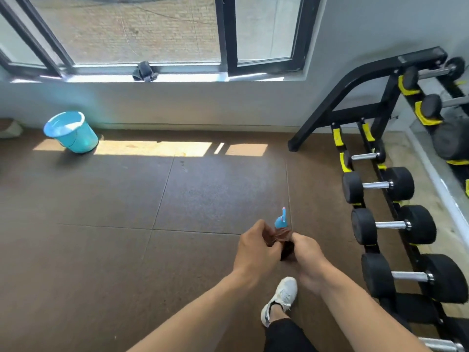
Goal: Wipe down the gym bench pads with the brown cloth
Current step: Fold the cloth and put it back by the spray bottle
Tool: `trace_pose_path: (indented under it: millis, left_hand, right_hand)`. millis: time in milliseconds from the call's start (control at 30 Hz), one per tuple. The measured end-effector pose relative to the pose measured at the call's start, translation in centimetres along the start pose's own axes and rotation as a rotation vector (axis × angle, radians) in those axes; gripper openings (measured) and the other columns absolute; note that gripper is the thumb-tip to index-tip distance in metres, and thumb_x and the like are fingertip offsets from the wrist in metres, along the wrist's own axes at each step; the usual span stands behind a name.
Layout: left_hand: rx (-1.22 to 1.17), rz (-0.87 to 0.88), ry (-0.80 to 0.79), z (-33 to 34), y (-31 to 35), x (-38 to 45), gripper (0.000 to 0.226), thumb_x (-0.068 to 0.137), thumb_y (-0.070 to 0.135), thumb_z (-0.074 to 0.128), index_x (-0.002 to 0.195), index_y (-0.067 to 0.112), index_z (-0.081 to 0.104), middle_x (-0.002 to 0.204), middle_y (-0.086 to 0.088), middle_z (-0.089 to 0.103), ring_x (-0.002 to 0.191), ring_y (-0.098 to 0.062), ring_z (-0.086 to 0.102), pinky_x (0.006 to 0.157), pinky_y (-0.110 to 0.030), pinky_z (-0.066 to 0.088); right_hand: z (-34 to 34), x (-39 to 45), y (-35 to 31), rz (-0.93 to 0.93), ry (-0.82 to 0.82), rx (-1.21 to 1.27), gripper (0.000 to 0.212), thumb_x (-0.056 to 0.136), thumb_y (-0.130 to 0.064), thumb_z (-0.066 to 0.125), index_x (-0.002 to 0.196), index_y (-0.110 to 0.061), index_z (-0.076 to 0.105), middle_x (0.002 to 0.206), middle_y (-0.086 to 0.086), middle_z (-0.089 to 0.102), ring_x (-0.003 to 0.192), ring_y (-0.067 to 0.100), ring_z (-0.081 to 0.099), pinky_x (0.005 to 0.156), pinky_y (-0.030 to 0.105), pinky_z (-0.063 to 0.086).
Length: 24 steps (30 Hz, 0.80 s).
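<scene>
The brown cloth (283,237) is bunched up between both hands, low in the middle of the view. My left hand (255,250) grips its left side with curled fingers. My right hand (308,259) grips its right side. The blue top of a spray bottle (280,219) sticks up just behind the cloth; which hand holds it I cannot tell. No bench pad is in view.
A dumbbell rack (388,199) with several black dumbbells runs along the right. A blue bucket (72,133) stands by the wall at the left, under the window (142,34). Brown rubber floor tiles (127,224) spread ahead. My white shoe (280,299) is below my hands.
</scene>
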<state>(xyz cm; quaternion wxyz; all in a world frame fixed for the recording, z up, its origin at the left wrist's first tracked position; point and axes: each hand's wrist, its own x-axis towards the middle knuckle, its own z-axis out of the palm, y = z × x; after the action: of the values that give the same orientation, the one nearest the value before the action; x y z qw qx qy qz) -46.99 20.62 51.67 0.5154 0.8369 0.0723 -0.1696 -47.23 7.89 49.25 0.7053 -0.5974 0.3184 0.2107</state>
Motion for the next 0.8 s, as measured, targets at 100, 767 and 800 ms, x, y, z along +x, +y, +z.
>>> trace_pose_path:
  millis: [100, 767, 800]
  left_hand:
    - [-0.122, -0.057, -0.057, 1.5, 2.3, 4.1, 0.02, 0.073, 0.018, 0.063, 0.09, 0.025, 0.071, 0.083, 0.008, 0.077, 0.081, -0.012, 0.074, 0.076, -0.044, 0.063]
    - [0.346, 0.105, -0.438, -0.1, -1.2, 30.5, 0.096, 0.075, 0.009, 0.083, 0.156, 0.026, 0.034, 0.159, 0.005, 0.032, 0.151, -0.012, 0.017, 0.12, -0.025, 0.012]
    - [0.398, 0.21, -0.505, 0.4, -1.5, 31.9, 0.094, 0.071, 0.017, 0.088, 0.153, 0.024, 0.041, 0.155, 0.006, 0.034, 0.149, -0.009, 0.017, 0.122, -0.026, 0.007]
  right_hand:
    - [-1.4, 3.7, -4.2, 0.041, -0.084, 0.16, 0.037, 0.1, -0.01, 0.039, 0.1, -0.001, 0.075, 0.083, 0.018, 0.077, 0.064, 0.023, 0.073, 0.057, 0.032, 0.048]
    - [-4.9, 18.4, -16.0, -0.187, -0.22, -0.261, 0.02, 0.093, 0.0, 0.073, 0.106, -0.015, 0.076, 0.1, -0.001, 0.079, 0.102, 0.014, 0.07, 0.087, 0.021, 0.054]
    - [-5.7, 18.6, -16.7, -0.192, -0.264, -0.263, 0.02, 0.092, -0.002, 0.074, 0.109, -0.011, 0.075, 0.102, 0.002, 0.078, 0.101, 0.014, 0.07, 0.088, 0.022, 0.054]
